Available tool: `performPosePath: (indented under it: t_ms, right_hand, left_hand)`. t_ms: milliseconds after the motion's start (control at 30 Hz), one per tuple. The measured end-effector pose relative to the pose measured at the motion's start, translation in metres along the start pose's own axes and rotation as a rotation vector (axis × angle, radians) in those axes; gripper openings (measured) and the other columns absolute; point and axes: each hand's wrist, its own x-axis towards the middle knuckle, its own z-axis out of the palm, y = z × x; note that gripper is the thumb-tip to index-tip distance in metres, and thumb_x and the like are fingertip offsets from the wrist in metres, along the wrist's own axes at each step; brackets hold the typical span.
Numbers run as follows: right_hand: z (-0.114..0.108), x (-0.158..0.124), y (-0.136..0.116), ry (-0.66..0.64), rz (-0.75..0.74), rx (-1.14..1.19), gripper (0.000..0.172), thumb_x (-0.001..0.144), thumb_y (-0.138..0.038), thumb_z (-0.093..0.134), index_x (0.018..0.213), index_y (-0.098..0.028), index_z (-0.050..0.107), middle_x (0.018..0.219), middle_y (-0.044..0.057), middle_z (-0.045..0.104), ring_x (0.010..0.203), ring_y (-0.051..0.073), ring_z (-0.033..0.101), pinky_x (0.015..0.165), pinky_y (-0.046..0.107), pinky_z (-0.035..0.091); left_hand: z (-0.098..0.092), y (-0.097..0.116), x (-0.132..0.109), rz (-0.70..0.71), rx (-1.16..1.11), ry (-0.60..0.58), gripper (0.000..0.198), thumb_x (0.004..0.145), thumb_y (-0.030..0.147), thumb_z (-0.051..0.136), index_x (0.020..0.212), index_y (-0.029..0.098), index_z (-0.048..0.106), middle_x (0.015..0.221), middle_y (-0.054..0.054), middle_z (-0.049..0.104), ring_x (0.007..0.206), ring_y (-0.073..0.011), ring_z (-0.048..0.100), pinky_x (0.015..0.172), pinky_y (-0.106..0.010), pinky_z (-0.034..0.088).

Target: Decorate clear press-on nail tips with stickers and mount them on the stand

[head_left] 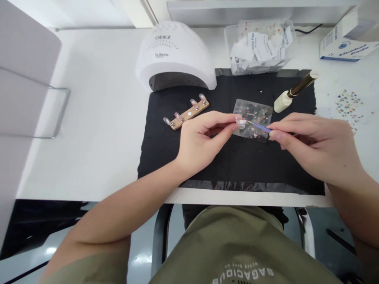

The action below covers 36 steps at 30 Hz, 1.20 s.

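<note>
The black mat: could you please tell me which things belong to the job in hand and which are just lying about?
In use: left hand, pale nail tip; right hand, thin blue tool; clear decoration sheet.
Lying about: white dome lamp; gold-handled brush.

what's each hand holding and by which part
Left hand: a small nail tip, pinched at its edge. Right hand: a thin blue-handled pick, by the handle.
</note>
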Motion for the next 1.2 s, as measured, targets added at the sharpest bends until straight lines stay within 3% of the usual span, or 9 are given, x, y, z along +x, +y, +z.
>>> performPosePath:
  t_ms: [333,767,967,1200]
  right_hand:
    - [-0.0009,0.0015,-0.0048,-0.027,0.101,0.079,0.022,0.104,-0.019,0.078,0.100,-0.036,0.092,0.094,-0.004,0.087,0.073,0.017,0.077,0.058,0.031,0.053]
    - [0.0023,0.0006,-0.0008,-0.008,0.016,0.024,0.031,0.103,-0.012,0.078,0.107,-0.039,0.092,0.096,-0.006,0.088,0.071,0.015,0.075,0.056,0.030,0.050]
    - [0.0006,-0.0001,-0.0011,-0.023,-0.012,-0.043,0.025,0.105,-0.014,0.078,0.110,-0.035,0.091,0.096,-0.003,0.088,0.068,0.014,0.072,0.051,0.030,0.046]
    - [0.0075,-0.0065,-0.0003,0.093,-0.131,-0.238,0.019,0.106,-0.021,0.078,0.119,-0.029,0.089,0.102,0.004,0.089,0.072,0.020,0.077,0.058,0.034,0.056]
  left_hand:
    - [0.0006,-0.0039,0.0005,0.116,-0.015,-0.007,0.020,0.097,0.009,0.088,0.108,0.025,0.093,0.109,-0.001,0.093,0.097,-0.0162,0.090,0.088,-0.024,0.075]
    - [0.0001,-0.0048,0.0007,0.175,-0.013,-0.016,0.025,0.097,0.005,0.089,0.111,0.025,0.093,0.110,0.000,0.094,0.098,-0.0152,0.091,0.088,-0.021,0.075]
    - [0.0002,-0.0043,0.0003,0.179,0.007,-0.010,0.023,0.098,0.007,0.089,0.111,0.026,0.093,0.110,0.000,0.093,0.098,-0.0161,0.091,0.088,-0.024,0.077]
    - [0.0003,-0.0046,0.0006,0.191,0.007,0.000,0.023,0.098,0.007,0.088,0.110,0.026,0.093,0.108,0.001,0.093,0.096,-0.0154,0.090,0.085,-0.023,0.076]
